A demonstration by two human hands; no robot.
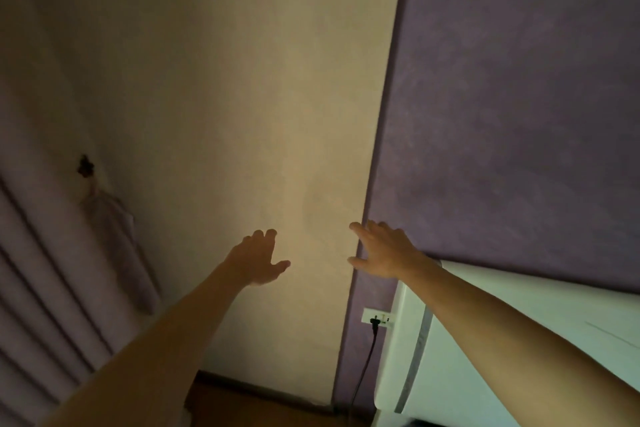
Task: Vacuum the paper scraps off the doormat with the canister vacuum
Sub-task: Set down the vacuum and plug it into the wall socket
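2 bare forearms raised toward a wall corner, left hand and right hand both empty with fingers spread, doormat and vacuum out of view, matte beige wall, mottled purple wall, pleated curtain, glossy white appliance, black cord plugged into a socket

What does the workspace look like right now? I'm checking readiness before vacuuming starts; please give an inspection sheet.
Surface: strip of brown floor at the bottom; no doormat in view.
Job's things: nothing seen; no vacuum or scraps.
Clutter: nothing seen.
Hands: left hand and right hand both open, empty, raised toward the wall.
Cables: dark cord plugged into wall socket.
Surroundings: beige wall, purple wall, curtain, white appliance.
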